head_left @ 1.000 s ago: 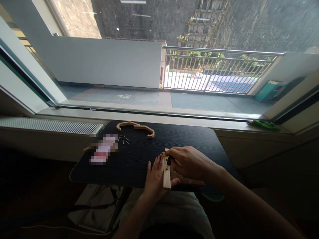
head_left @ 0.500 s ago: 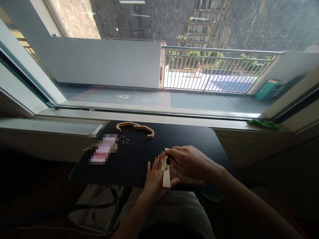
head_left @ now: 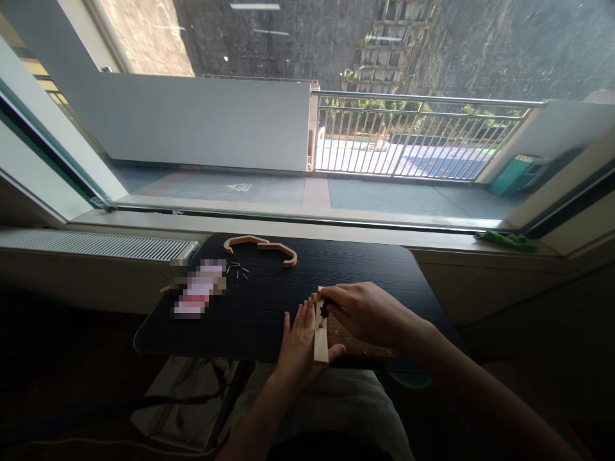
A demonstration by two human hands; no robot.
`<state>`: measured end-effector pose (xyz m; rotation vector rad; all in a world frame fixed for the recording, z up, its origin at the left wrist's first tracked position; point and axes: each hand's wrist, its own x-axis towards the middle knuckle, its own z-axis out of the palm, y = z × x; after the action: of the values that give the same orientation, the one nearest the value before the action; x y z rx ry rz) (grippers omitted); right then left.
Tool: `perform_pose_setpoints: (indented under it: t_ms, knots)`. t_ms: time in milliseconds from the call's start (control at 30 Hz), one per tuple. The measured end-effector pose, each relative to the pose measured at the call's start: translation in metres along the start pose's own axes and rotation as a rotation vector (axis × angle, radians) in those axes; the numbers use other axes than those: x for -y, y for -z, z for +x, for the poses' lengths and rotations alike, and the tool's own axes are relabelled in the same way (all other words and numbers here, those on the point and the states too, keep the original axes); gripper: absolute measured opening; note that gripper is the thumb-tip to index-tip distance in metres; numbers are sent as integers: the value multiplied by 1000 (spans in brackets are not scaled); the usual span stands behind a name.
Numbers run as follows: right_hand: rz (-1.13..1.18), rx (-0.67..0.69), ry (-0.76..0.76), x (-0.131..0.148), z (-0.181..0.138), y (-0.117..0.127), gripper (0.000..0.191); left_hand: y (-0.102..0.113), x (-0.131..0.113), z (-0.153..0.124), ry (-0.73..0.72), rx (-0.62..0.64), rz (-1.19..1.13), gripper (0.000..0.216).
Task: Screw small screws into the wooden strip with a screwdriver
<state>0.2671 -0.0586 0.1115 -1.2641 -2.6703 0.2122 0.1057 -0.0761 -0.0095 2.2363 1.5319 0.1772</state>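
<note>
A pale wooden strip (head_left: 321,339) stands on its edge at the near side of the black table (head_left: 250,307). My left hand (head_left: 300,342) grips the strip, fingers flat against its left face and thumb hooked round its near end. My right hand (head_left: 368,312) is closed in a pinch on a small dark tool (head_left: 325,311) pressed against the strip's top. A flat wooden board (head_left: 358,346) lies under my right hand.
Two curved wooden pieces (head_left: 262,246) lie at the table's far side, with several small dark screws (head_left: 237,269) and a blurred packet (head_left: 199,291) to the left. A radiator (head_left: 96,243) runs along the left, a window sill behind. A green cloth (head_left: 509,240) lies on the sill.
</note>
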Motion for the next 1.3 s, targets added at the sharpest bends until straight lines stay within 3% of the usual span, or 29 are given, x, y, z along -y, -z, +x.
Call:
perform_pose_setpoints:
  t_ms: [1300]
  knots:
    - [15,41,-72,1,2,4,20,-5,3,0,-21,-56,11,91]
